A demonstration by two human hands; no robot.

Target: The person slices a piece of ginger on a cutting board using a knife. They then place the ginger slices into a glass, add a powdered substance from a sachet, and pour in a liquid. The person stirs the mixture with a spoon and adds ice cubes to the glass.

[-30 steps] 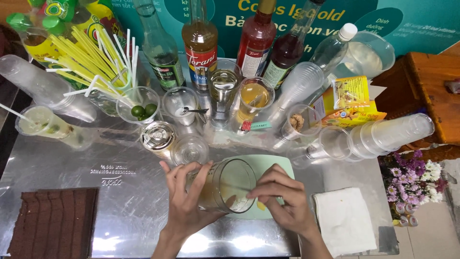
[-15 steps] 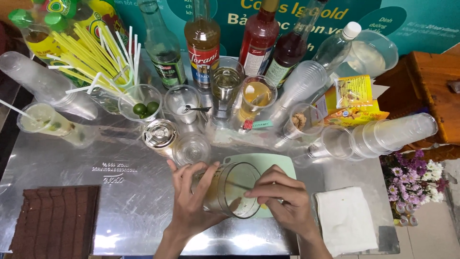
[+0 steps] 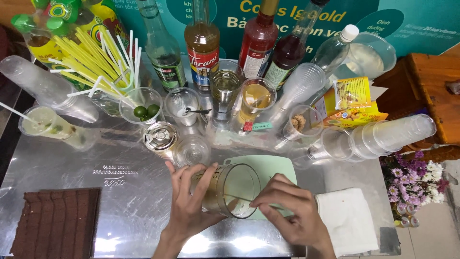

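Note:
My left hand point(image 3: 189, 204) grips a clear plastic measuring jug point(image 3: 230, 189) with a little yellowish liquid, tilted on its side so the mouth faces right. My right hand point(image 3: 290, 211) is at the jug's mouth, fingers pinched on a thin stick or spoon that reaches inside; what the fingers pinch is hard to make out. Both hands are over a pale green cutting board point(image 3: 275, 168) lying on the shiny metal counter point(image 3: 120, 192).
Behind stand syrup bottles point(image 3: 202, 43), glasses of liquid point(image 3: 256, 98), a cup of limes point(image 3: 146, 111), yellow straws point(image 3: 93, 52), a metal shaker lid point(image 3: 160, 136) and stacked clear cups point(image 3: 393, 136). A brown mat point(image 3: 55, 228) lies front left, a white cloth point(image 3: 347, 220) front right, flowers point(image 3: 417, 184) beyond the edge.
The jug has tipped further onto its side and shifted slightly, while my right hand has moved in to its mouth. The things behind have not moved.

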